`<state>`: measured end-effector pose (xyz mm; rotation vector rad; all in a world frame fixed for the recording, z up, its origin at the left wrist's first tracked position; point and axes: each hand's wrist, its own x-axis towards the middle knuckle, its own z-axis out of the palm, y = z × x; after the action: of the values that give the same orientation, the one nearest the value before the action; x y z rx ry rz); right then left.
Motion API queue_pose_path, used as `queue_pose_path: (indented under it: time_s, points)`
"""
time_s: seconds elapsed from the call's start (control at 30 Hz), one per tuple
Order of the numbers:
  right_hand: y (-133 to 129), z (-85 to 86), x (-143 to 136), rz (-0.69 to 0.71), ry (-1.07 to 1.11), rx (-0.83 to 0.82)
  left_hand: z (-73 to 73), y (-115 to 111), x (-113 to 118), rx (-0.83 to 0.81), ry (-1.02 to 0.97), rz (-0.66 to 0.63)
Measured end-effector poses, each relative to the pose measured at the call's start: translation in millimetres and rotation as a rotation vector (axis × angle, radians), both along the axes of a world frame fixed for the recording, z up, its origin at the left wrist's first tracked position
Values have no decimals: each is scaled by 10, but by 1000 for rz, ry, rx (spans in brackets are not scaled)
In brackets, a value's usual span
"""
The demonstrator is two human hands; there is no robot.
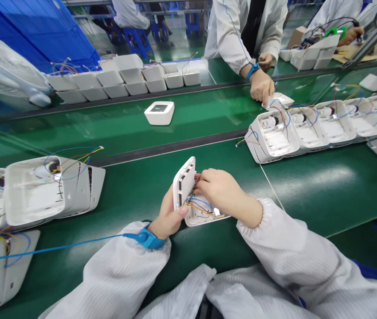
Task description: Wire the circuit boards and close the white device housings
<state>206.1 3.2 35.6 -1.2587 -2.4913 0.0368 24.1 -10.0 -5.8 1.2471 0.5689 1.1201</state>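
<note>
In front of me a white plastic cover [184, 181] stands tilted on edge, with dark slots along its inner side. My left hand [169, 215] grips it, thumb at its lower edge and fingers behind. Just right of the cover lies an open white housing [205, 218] with blue, yellow, red and black wires [199, 204] inside. My right hand [217, 188] reaches over the housing, its fingers pinched on wires beside the cover's inner face. The fingertips are partly hidden, so the exact spot they hold is unclear. A blue wrist strap [150, 239] with a cord circles my left wrist.
Open white housings with wires stand at left [35, 190] and in a row at right [275, 135]. A closed white unit [159, 113] sits on the green belt [115, 117]. Across it, a co-worker's hand [262, 86] touches a white part. A fan [9, 62] stands at far left.
</note>
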Motion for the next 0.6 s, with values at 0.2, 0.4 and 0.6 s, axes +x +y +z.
queue_pose_path:
  time_s: [0.2,0.4,0.6]
  points:
    - [69,114,200,-208,120,-320,43,1,23,60,-11,8]
    - [65,247,291,-128,313,-381,56,11,21,63,-17,-12]
    - [-65,437,307,334,398,-659,27,28,-1,91,-14,-24]
